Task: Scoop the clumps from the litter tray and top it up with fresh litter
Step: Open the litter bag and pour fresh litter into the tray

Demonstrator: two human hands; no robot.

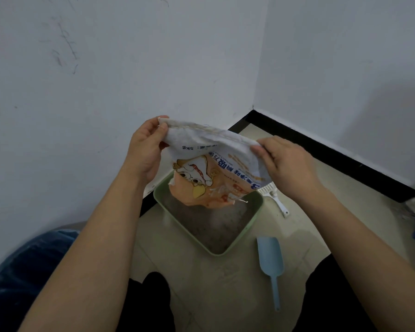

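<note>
Bag of litter (213, 168) hangs upside down over the green litter tray (216, 253), its torn mouth down inside the far half. Left hand (144, 149) pinches one corner of the stitched bottom seam and right hand (283, 161) pinches the other, so both are clenched on the bag. Grey litter (225, 224) covers the tray bottom. Blue scoop (270, 257) lies on the floor (225, 283) just beside the tray. A white slotted scoop (279, 203) lies past the far corner.

Risks, as I judge them:
- The grip takes seam corners only. A hard shake could pull one free and drop the bag into the litter.
- The mouth sits close to the far-left rim, so a swing that way would throw grains onto the floor.
- The bag looks limp and near empty, so the top-up may fall short.
- Loose threads at the mouth could shed into the tray.
</note>
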